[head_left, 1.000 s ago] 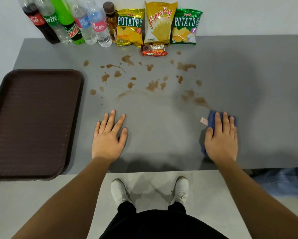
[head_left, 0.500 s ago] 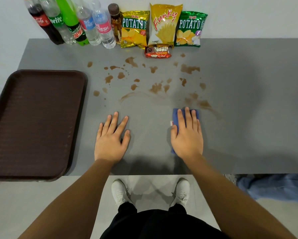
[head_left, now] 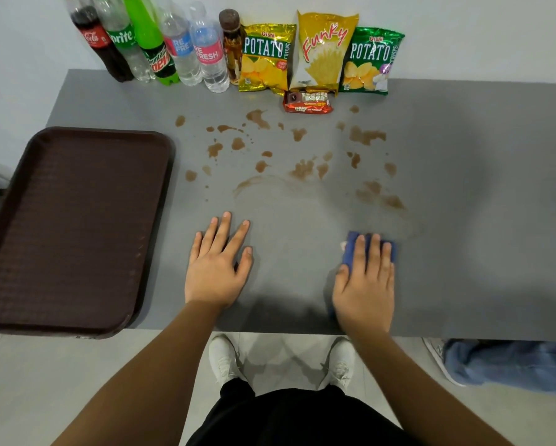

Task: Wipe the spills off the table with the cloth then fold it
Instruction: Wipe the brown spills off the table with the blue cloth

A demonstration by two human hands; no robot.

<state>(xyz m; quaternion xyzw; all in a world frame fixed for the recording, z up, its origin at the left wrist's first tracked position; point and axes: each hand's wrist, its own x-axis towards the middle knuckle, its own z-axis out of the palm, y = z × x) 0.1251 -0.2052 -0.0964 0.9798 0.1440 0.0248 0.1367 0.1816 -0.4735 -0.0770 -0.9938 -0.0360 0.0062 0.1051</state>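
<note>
My right hand (head_left: pixel 365 284) lies flat on a folded blue cloth (head_left: pixel 351 249) and presses it to the grey table (head_left: pixel 463 220) near the front edge. Only the cloth's far end and left side show past my fingers. Brown spills (head_left: pixel 302 169) are scattered across the table's middle, with the nearest smear (head_left: pixel 392 201) just beyond the cloth. My left hand (head_left: pixel 218 268) rests palm down on the table to the left, fingers spread, holding nothing.
A dark brown tray (head_left: pixel 77 220) overhangs the table's left front corner. Several drink bottles (head_left: pixel 161 46) and chip bags (head_left: pixel 325 49) line the back wall, with a small snack pack (head_left: pixel 307 103) in front of them. Another person's jeans and shoe (head_left: pixel 495 362) are at lower right.
My right hand slid the cloth leftward from the right side of the spills, then drew it back toward the front edge. The left hand stayed put.
</note>
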